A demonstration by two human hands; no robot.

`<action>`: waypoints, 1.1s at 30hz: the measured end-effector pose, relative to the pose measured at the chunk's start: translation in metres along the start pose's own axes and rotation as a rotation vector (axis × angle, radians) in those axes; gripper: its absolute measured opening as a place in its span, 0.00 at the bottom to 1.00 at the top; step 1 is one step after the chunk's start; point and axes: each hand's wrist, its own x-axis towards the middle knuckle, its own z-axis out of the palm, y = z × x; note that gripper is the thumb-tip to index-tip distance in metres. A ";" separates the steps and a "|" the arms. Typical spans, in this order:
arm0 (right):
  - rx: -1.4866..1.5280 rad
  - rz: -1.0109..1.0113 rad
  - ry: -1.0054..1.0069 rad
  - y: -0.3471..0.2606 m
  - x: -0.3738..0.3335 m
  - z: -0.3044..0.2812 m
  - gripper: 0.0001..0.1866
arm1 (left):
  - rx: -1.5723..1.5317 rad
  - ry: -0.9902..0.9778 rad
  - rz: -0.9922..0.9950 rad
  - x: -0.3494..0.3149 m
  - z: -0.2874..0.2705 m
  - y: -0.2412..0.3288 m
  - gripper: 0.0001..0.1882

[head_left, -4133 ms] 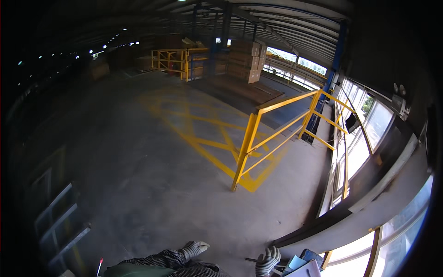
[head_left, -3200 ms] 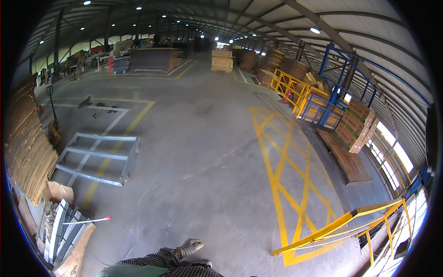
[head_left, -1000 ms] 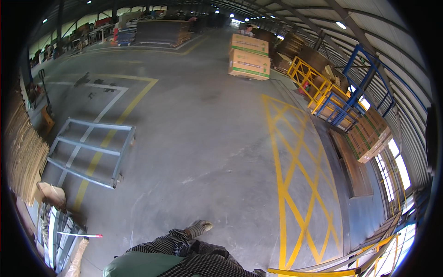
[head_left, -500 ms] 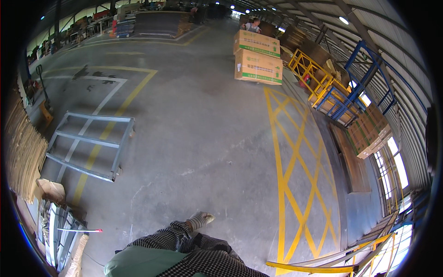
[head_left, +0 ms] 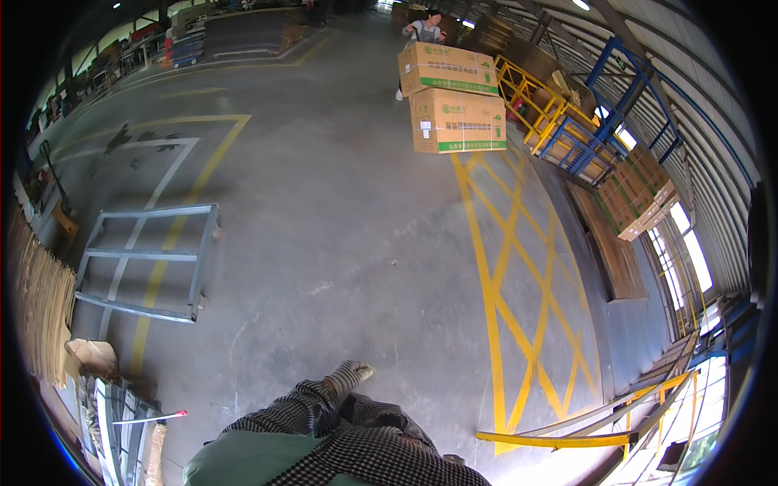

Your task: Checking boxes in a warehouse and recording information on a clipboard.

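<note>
My left hand [head_left: 353,374], in a striped glove with a pale finger end, is held in front of my body at the bottom middle. Its fingers look drawn together, and I see nothing in them. The checkered sleeve [head_left: 296,409] of that arm crosses over a green apron [head_left: 247,460]. My right hand does not show; only another stretch of checkered cloth [head_left: 365,466] lies at the lower edge. Bare grey floor [head_left: 389,316] is beneath the left hand, which touches no object.
Ahead, a person [head_left: 425,31] stands behind two stacked cartons [head_left: 458,121]. A grey metal frame [head_left: 142,255] lies at left, near stacked cardboard [head_left: 40,300] and metal profiles [head_left: 117,429]. Yellow hatching [head_left: 519,300] marks the right floor. A yellow rail [head_left: 559,441] curves at lower right.
The cartons and the person behind them appear larger and nearer. The floor frame and left-hand items have shifted slightly left in view. My left hand keeps about the same pose.
</note>
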 end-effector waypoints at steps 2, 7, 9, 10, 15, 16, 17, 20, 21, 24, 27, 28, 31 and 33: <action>0.007 0.018 -0.011 0.011 -0.011 0.007 0.14 | -0.073 -0.011 0.011 -0.009 -0.014 -0.007 0.18; 0.167 0.041 0.021 0.008 -0.031 0.029 0.14 | -0.086 0.017 0.011 -0.012 -0.033 -0.026 0.18; 0.460 0.051 0.094 0.003 -0.028 0.037 0.09 | -0.064 0.027 0.028 -0.016 -0.036 -0.028 0.17; 0.478 0.061 0.095 0.017 -0.024 0.039 0.09 | -0.024 0.022 0.030 -0.017 -0.037 -0.017 0.17; 0.536 -0.064 0.029 0.021 -0.022 0.084 0.08 | 0.006 0.018 0.040 -0.038 -0.070 -0.015 0.15; 0.448 -0.094 0.061 0.037 -0.018 0.087 0.09 | -0.005 0.002 0.062 -0.034 -0.072 -0.013 0.15; 0.364 -0.113 0.083 0.057 -0.014 0.096 0.09 | -0.010 -0.014 0.073 -0.028 -0.074 -0.015 0.14; 0.393 0.003 0.053 0.042 -0.026 0.126 0.11 | -0.006 -0.038 0.055 -0.037 -0.094 -0.015 0.14; 0.414 0.014 0.066 0.037 -0.032 0.137 0.11 | -0.013 -0.037 0.039 -0.038 -0.100 -0.015 0.14; 0.274 -0.042 0.129 0.030 -0.050 0.172 0.11 | 0.037 -0.066 0.084 -0.027 -0.120 -0.031 0.13; 0.541 0.091 0.182 0.003 -0.078 0.208 0.09 | 0.062 -0.095 0.068 -0.035 -0.140 -0.028 0.13; 0.567 0.096 0.197 -0.001 -0.086 0.218 0.09 | 0.081 -0.118 0.073 -0.035 -0.144 -0.022 0.13; 0.469 0.113 0.213 -0.005 -0.099 0.249 0.10 | 0.038 -0.165 0.047 -0.029 -0.155 -0.010 0.12; 0.596 0.086 0.188 -0.001 -0.105 0.272 0.13 | 0.054 -0.192 0.035 -0.020 -0.162 -0.006 0.13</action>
